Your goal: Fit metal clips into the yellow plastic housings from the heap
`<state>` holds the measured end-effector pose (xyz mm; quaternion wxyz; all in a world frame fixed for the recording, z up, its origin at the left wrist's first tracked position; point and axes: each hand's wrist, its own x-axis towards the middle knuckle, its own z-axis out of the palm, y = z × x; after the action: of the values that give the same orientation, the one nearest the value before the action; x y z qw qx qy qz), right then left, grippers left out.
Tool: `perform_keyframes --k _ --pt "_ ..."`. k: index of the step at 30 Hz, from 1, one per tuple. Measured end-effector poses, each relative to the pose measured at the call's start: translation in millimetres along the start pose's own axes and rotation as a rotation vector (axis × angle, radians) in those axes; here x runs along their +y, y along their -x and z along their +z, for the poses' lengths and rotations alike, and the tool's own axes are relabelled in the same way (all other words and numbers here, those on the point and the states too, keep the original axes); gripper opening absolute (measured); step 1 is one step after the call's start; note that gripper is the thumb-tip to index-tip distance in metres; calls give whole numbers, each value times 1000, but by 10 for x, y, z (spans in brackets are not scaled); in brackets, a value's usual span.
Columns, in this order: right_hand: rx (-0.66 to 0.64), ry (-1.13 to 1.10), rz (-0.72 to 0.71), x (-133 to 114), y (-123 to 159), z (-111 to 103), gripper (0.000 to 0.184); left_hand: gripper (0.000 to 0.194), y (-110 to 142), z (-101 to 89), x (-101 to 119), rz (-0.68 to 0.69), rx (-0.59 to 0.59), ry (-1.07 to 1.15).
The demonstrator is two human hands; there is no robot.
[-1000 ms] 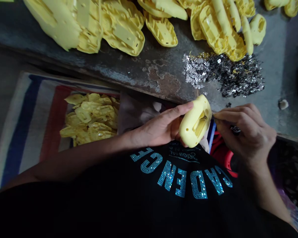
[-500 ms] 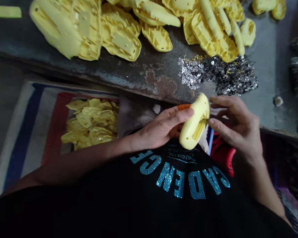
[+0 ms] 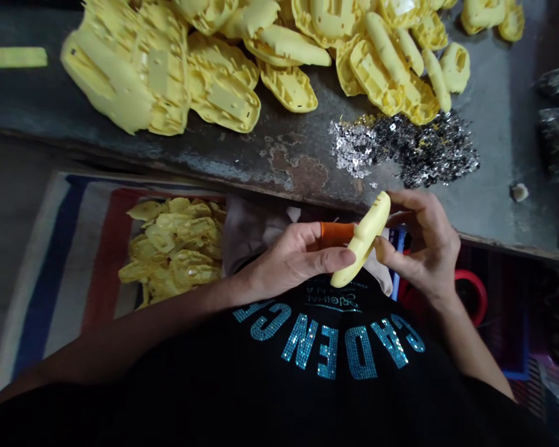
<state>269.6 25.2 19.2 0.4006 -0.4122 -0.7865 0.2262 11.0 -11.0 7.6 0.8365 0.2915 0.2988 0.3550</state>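
A yellow plastic shell [image 3: 364, 236], a rounded moulded casing half, is held tilted in front of my chest. My left hand [image 3: 302, 251] grips its left side, with the thumb on the near face. An orange finger cot [image 3: 336, 232] covers the index finger behind it. On the other side, my right hand [image 3: 422, 239] has its thumb and bent fingers closed against the shell's right edge. The shell's hollow side faces right and is mostly hidden. Whether a small part sits between the right fingertips cannot be made out.
A dark worktable [image 3: 195, 152] spans the far side, bearing a heap of yellow shells [image 3: 228, 99] and a pile of small shiny metal clips [image 3: 414, 146]. Below its edge, left, a striped sack [image 3: 100, 261] holds more yellow parts [image 3: 177, 239]. A red ring-shaped handle [image 3: 477, 298] is at right.
The shell has turned so its hollow side faces away, showing a narrower outer face. Both hands have shifted slightly left, and the right hand's fingers have come closer around the edge.
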Motion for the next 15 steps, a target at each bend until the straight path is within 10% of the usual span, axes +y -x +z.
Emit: perform_keyframes --k 8,15 --pt "57 102 6 -16 130 68 58 43 -97 -115 14 -48 6 -5" --pt "-224 152 7 196 -347 -105 30 68 -137 -295 129 30 -20 242"
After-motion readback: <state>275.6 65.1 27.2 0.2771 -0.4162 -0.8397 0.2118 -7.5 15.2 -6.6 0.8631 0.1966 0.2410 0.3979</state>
